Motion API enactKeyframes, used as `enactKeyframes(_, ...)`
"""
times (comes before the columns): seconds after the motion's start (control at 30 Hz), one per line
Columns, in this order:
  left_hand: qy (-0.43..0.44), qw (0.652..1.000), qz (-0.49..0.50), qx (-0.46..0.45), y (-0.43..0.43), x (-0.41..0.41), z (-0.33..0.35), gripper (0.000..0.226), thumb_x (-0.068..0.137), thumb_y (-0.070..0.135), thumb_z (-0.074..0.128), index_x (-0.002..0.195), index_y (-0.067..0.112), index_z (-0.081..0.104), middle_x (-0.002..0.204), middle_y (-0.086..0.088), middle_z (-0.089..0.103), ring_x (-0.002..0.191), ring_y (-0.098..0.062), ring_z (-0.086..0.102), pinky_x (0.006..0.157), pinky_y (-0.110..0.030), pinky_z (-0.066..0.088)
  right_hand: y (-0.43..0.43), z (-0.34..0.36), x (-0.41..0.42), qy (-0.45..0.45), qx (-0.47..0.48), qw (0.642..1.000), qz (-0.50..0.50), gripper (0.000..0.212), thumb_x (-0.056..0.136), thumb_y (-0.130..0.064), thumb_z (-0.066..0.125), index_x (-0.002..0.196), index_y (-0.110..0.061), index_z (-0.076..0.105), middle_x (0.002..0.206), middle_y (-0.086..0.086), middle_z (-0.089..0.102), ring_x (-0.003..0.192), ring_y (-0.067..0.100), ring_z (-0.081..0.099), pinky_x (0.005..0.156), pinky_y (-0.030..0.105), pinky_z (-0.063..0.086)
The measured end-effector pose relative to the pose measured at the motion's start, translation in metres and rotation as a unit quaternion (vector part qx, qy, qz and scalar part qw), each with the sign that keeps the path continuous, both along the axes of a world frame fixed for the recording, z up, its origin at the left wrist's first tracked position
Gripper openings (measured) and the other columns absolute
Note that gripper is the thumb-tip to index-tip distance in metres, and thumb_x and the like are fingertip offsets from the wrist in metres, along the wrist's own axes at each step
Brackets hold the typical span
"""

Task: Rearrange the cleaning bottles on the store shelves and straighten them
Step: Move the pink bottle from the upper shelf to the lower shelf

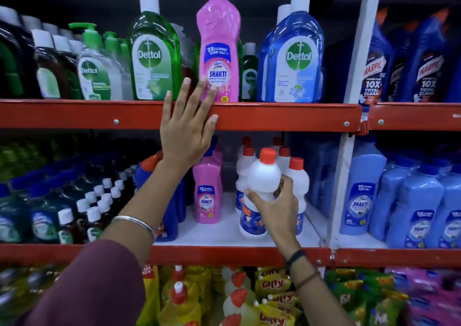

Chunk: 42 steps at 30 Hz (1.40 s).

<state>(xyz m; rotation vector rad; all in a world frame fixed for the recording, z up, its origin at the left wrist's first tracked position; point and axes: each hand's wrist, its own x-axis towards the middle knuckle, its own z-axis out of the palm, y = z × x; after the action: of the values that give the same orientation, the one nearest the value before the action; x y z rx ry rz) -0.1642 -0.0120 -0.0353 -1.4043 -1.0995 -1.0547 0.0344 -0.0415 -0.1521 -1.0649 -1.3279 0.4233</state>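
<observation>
A tall pink bottle with a blue cap [218, 43] stands upright on the upper red shelf [274, 116], between a green Dettol bottle [154, 56] and a blue Dettol bottle [294, 58]. My left hand [187, 123] is spread open in front of that shelf's edge, with its fingertips at the pink bottle's base. On the middle shelf [224, 235] my right hand [274, 208] grips a white bottle with an orange cap [264, 176], tilted slightly, in front of several like bottles [296, 173]. A smaller pink bottle [208, 196] stands to their left.
Dark Harpic bottles [424, 63] fill the upper right bay past a white upright post [359, 51]. Light blue bottles [419, 206] crowd the middle right. Small dark bottles with white caps [94, 208] fill the middle left. Yellow bottles and pouches [249, 298] lie below.
</observation>
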Motion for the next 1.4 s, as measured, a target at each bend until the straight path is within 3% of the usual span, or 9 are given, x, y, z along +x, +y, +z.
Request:
enactKeyframes(0.37,0.001,0.999,-0.004,0.038,0.007,0.0,-0.002,0.048,0.102,0.04,0.032,0.148,0.024,0.034,0.153,-0.001,0.037,0.144,-0.024,0.029,0.117,-0.047,0.019,0.028,-0.026,-0.023,-0.063,-0.02,0.997,-0.051,0.07,0.065,-0.039,0.079,0.119,-0.012,0.044,0.115,0.011,0.064,0.101,0.033,0.061,0.08,0.048,0.055)
enactKeyframes(0.73,0.001,1.0,-0.02,-0.012,-0.004,0.001,0.001,0.05,0.102,0.04,0.031,0.149,0.024,0.029,0.155,-0.002,0.033,0.145,-0.023,0.024,0.117,-0.047,0.015,0.016,-0.026,-0.018,-0.143,-0.023,0.986,-0.078,0.072,0.074,-0.049,0.068,0.129,-0.013,0.04,0.127,0.01,0.058,0.114,0.032,0.056,0.078,0.043,0.053)
enactKeyframes(0.83,-0.027,0.999,-0.029,-0.02,-0.01,-0.007,0.001,0.053,0.101,0.041,0.03,0.15,0.022,0.027,0.157,-0.002,0.028,0.147,-0.022,0.019,0.118,-0.048,0.01,-0.008,-0.002,-0.012,-0.126,0.074,0.977,-0.153,0.061,0.077,-0.046,0.067,0.124,-0.014,0.046,0.124,0.005,0.058,0.108,0.017,0.052,0.075,0.026,0.045)
enactKeyframes(0.9,-0.061,0.998,-0.024,-0.018,-0.013,-0.017,0.003,0.054,0.1,0.041,0.028,0.15,0.021,0.026,0.158,-0.002,0.025,0.148,-0.021,0.015,0.118,-0.049,0.005,-0.025,0.032,-0.014,-0.075,0.174,0.973,-0.133,0.044,0.08,-0.035,0.069,0.116,-0.016,0.051,0.115,0.003,0.06,0.101,0.008,0.049,0.08,0.008,0.037)
enactKeyframes(0.97,-0.069,0.997,-0.016,-0.02,-0.014,-0.025,0.009,0.055,0.1,0.042,0.027,0.151,0.021,0.025,0.159,-0.002,0.023,0.148,-0.021,0.014,0.118,-0.049,0.005,-0.033,0.07,-0.017,-0.043,0.267,0.959,-0.084,0.033,0.081,-0.026,0.069,0.109,-0.015,0.055,0.108,0.002,0.061,0.1,0.009,0.054,0.09,0.01,0.039)
enactKeyframes(1.03,-0.07,0.997,-0.01,-0.025,-0.015,-0.031,0.016,0.055,0.1,0.042,0.026,0.151,0.021,0.024,0.159,-0.002,0.022,0.148,-0.02,0.013,0.119,-0.048,0.004,-0.032,0.108,-0.024,-0.035,0.308,0.951,-0.022,0.03,0.083,-0.024,0.067,0.109,-0.013,0.056,0.106,0.0,0.059,0.102,0.01,0.057,0.094,0.024,0.046)
enactKeyframes(1.13,-0.079,0.996,0.006,-0.031,-0.014,-0.041,0.021,0.055,0.1,0.041,0.026,0.151,0.021,0.026,0.159,-0.002,0.023,0.148,-0.021,0.015,0.119,-0.048,0.008,-0.014,0.161,-0.04,-0.061,0.266,0.96,0.062,0.046,0.082,-0.029,0.067,0.121,-0.012,0.049,0.117,0.003,0.055,0.109,0.01,0.055,0.093,0.023,0.049)
enactKeyframes(1.23,-0.064,0.997,0.028,-0.023,-0.012,-0.046,0.017,0.055,0.1,0.044,0.024,0.149,0.02,0.03,0.158,-0.002,0.026,0.147,-0.023,0.019,0.119,-0.047,0.009,0.013,0.197,-0.054,-0.106,0.183,0.973,0.089,0.064,0.078,-0.037,0.069,0.13,-0.012,0.04,0.127,0.008,0.053,0.111,0.015,0.056,0.091,0.03,0.051)
enactKeyframes(1.4,-0.058,0.998,0.037,-0.008,-0.01,-0.047,0.017,0.055,0.1,0.045,0.023,0.148,0.02,0.034,0.157,-0.002,0.03,0.146,-0.023,0.024,0.119,-0.046,0.01,0.027,0.22,-0.06,-0.076,0.115,0.982,0.126,0.057,0.074,-0.036,0.074,0.118,-0.01,0.051,0.104,0.002,0.066,0.077,0.002,0.062,0.063,0.015,0.051)
